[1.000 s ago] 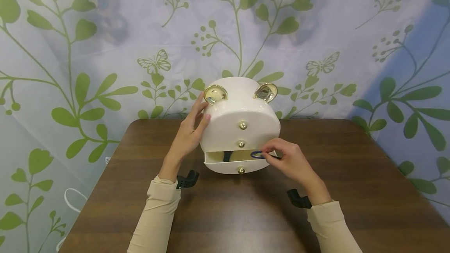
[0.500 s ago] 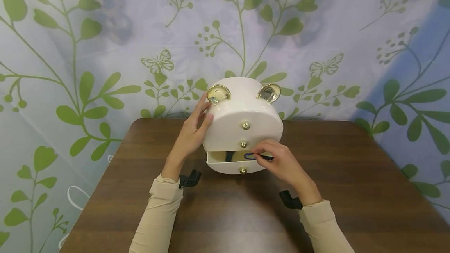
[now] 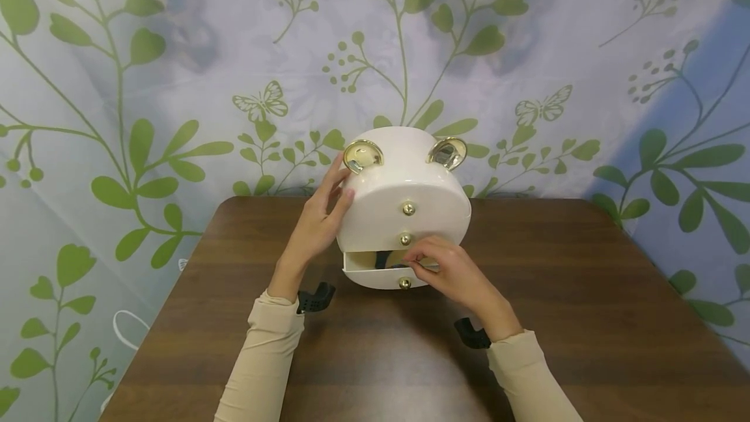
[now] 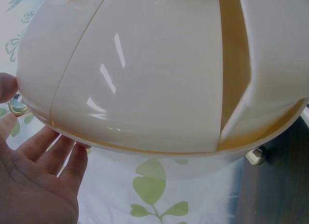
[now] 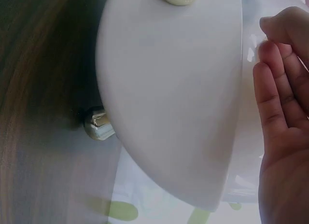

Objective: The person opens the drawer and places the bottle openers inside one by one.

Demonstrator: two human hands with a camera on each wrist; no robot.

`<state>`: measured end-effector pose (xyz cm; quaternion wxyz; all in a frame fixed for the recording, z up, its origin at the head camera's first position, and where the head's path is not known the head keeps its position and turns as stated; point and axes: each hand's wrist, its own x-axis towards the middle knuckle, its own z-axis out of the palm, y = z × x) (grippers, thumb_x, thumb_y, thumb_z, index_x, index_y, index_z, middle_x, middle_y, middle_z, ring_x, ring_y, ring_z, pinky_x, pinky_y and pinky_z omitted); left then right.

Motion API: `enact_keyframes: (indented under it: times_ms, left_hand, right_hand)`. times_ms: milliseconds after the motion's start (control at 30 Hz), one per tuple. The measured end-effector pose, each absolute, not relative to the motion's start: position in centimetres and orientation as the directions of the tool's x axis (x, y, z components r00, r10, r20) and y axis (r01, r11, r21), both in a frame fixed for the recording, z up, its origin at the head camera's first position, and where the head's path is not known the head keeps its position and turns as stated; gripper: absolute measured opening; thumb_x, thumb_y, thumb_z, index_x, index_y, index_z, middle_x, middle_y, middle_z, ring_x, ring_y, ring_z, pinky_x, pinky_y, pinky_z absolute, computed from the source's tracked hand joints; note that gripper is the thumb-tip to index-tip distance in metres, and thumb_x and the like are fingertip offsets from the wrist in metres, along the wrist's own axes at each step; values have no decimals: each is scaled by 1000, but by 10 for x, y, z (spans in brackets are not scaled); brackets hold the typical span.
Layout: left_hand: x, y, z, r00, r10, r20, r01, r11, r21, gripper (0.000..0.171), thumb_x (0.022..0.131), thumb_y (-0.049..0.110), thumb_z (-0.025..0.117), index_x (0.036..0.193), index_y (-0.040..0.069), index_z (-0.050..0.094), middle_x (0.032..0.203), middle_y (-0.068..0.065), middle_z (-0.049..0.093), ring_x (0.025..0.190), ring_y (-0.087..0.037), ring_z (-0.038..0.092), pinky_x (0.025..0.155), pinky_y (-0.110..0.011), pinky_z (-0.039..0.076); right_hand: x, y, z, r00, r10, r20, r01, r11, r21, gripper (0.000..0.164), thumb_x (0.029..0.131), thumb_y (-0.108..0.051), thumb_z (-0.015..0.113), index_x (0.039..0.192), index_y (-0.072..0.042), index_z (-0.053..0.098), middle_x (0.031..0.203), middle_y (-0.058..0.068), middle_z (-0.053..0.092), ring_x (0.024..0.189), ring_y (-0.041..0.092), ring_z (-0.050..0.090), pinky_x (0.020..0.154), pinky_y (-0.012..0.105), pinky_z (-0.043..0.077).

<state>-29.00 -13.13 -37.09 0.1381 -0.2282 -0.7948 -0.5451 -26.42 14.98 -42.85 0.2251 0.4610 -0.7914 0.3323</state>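
A white rounded storage box (image 3: pixel 375 217) with gold ears and round knobs stands on the table, its bottom drawer (image 3: pixel 369 279) pulled out. My left hand (image 3: pixel 313 230) rests along its left side, the thumb at the front edge; the left wrist view shows spread fingers (image 4: pixel 72 168) touching the rim. My right hand (image 3: pixel 451 272) is over the drawer opening, thumb and fingertips close together. A dark blue sliver, likely the blue hair tie (image 3: pixel 400 266), shows under them; I cannot tell if they still pinch it. A dark object (image 3: pixel 382 260) lies inside the drawer.
The brown wooden table (image 3: pixel 363 357) extends around the box, with a leaf-patterned cloth backdrop (image 3: pixel 205 51) behind. Black wrist mounts (image 3: pixel 316 298) sit at both wrists. A white cable (image 3: pixel 125 331) hangs beyond the table's left edge.
My right hand has moved left and slightly inward over the drawer. The blue hair tie, plainly visible at its fingertips before, is now almost out of sight. My left hand stays on the box.
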Motion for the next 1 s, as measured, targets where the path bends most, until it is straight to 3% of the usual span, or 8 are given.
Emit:
enact_keyframes:
  times_ms: [167,333,567,1000]
  left_hand:
    - [-294,-132,-375,-842,213,496,540,296,788,68,109,22,53,166,36,18,158,-7,46,148,-24,43,126,-41,31]
    - [-292,-132,-374,-840,218,497,543,309,781,66,110,27,52,165,41,19,158,-5,47,147,-22,44,125,-40,32]
    - [-291,-131,-376,-841,214,496,540,321,778,66,110,29,51,165,42,18,158,-5,46,148,-22,43,125,-41,32]
    - [-289,-131,-377,-843,207,496,538,330,776,66,110,29,51,165,43,17,158,-5,47,147,-23,44,125,-42,33]
  right_hand:
    - [-264,149,-431,-471,-578,666,-880,358,-312,28,80,11,81,97,-10,74,96,-2,73,87,13,68,78,25,60]
    - [-261,150,-430,-518,-569,639,-854,388,-347,25,83,5,82,98,-13,75,96,-2,74,87,12,69,77,27,61]
    - [-256,153,-430,-605,-548,578,-796,406,-449,18,86,0,80,100,-10,75,97,0,75,88,13,70,79,31,63]
    - [-248,153,-429,-652,-524,548,-753,371,-543,17,85,-6,84,99,-15,82,93,-7,78,82,7,74,72,28,64]
